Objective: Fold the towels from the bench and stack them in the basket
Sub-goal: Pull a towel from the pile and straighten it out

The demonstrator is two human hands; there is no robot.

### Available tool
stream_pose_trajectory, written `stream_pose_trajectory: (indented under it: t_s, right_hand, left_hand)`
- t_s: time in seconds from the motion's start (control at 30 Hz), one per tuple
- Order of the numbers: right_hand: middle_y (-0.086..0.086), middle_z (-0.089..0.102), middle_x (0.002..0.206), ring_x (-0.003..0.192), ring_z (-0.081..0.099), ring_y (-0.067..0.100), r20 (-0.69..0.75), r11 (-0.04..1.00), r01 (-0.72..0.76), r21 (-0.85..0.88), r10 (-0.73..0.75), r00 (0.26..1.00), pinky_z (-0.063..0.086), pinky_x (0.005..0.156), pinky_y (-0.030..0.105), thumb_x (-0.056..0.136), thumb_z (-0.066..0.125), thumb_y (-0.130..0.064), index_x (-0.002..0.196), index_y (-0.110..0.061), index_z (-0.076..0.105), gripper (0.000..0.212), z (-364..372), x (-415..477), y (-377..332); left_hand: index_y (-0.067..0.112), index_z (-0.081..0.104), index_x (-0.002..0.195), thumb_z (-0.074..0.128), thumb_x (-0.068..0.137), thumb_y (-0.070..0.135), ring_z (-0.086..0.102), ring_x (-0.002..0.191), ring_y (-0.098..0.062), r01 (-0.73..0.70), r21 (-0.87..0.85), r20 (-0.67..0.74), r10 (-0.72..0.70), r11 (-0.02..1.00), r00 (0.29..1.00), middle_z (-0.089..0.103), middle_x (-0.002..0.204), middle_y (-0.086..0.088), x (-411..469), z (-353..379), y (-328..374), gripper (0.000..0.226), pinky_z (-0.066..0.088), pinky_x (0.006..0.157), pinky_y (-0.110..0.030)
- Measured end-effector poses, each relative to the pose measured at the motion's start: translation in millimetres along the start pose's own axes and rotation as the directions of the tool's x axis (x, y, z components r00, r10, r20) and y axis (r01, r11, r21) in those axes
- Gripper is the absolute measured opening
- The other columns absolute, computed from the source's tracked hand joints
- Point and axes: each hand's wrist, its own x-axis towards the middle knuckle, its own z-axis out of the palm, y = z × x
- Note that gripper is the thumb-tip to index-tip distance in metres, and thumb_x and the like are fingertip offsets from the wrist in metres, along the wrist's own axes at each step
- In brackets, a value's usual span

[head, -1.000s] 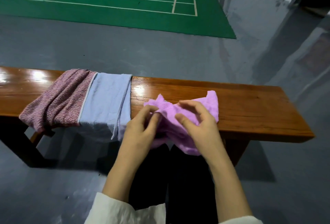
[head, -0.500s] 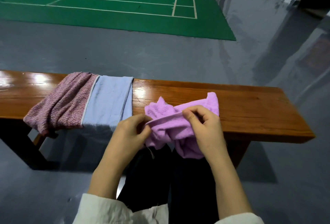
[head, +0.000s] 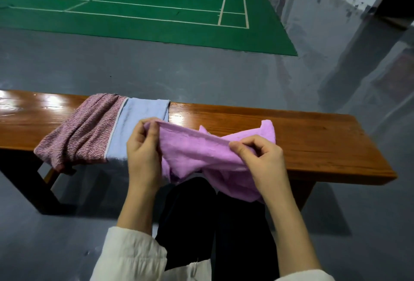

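A crumpled lilac towel [head: 197,148] is lifted just above the near edge of the wooden bench [head: 313,137]. My left hand [head: 143,150] pinches its left corner. My right hand [head: 259,159] pinches the upper edge further right, so the edge is stretched between both hands. Part of the towel hangs below the bench edge over my dark trousers, and its far corner rests on the bench top. A light blue towel [head: 139,123] and a speckled pink towel [head: 85,132] lie draped over the bench to the left. No basket is in view.
Grey glossy floor [head: 201,74] lies beyond the bench. A green court mat [head: 145,7] with white lines is farther back. A grey wall and pillar [head: 358,34] stand at the right. My legs are directly under the towel.
Both hands have moved apart, the left one leftward over the blue towel, pulling the lilac towel's edge out straight. The towel is more spread than before.
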Motion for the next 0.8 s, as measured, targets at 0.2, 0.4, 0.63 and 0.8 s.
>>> stream_pose_trajectory:
  t_s: [0.2, 0.4, 0.63, 0.8]
  right_hand:
    - [-0.012, 0.069, 0.073, 0.074, 0.06, -0.003, 0.092, 1.0, 0.017, 0.014, -0.018, 0.996, 0.044, 0.075, 0.009, 0.082, 0.071, -0.011, 0.072, -0.021, 0.068, 0.015, -5, -2, 3]
    - [-0.014, 0.067, 0.068, 0.071, 0.06, -0.003, 0.177, 0.981, 0.018, 0.195, -0.054, 0.983, 0.045, 0.071, 0.011, 0.083, 0.066, -0.002, 0.072, -0.018, 0.066, 0.019, 15, -4, -5]
    - [-0.011, 0.067, 0.066, 0.067, 0.058, -0.001, 0.227, 0.997, -0.026, 0.075, 0.008, 0.974, 0.044, 0.07, 0.011, 0.077, 0.075, -0.008, 0.068, -0.021, 0.068, 0.017, 6, -6, 3]
    - [-0.011, 0.067, 0.073, 0.072, 0.057, -0.006, 0.218, 0.994, 0.045, -0.1, -0.022, 0.976, 0.039, 0.073, 0.008, 0.081, 0.072, -0.009, 0.072, -0.022, 0.067, 0.017, -8, -4, 11]
  left_hand:
    - [0.022, 0.05, 0.076, 0.048, 0.087, 0.019, 0.043, 0.063, 0.008, -0.212, 0.357, 0.138, 0.172, 0.91, 0.975, 0.052, 0.065, 0.02, -1, -6, 27, 0.011, 0.035, 0.061, -0.009]
    - [0.039, 0.058, 0.118, 0.069, 0.075, 0.035, 0.06, 0.099, -0.002, -0.186, 0.435, 0.534, -0.086, 0.881, 0.841, 0.066, 0.109, 0.015, -37, 14, 7, 0.045, 0.042, 0.089, -0.01]
    - [0.028, 0.069, 0.071, 0.073, 0.078, 0.034, 0.054, 0.065, 0.004, -0.235, 0.547, 0.422, -0.022, 0.804, 0.907, 0.065, 0.069, 0.011, -32, 9, 3, 0.01, 0.043, 0.064, -0.016]
    - [0.023, 0.067, 0.076, 0.07, 0.085, 0.017, 0.053, 0.064, 0.008, -0.167, 0.657, 0.2, 0.044, 0.735, 0.979, 0.064, 0.067, 0.013, -21, -24, 8, 0.011, 0.04, 0.064, -0.01]
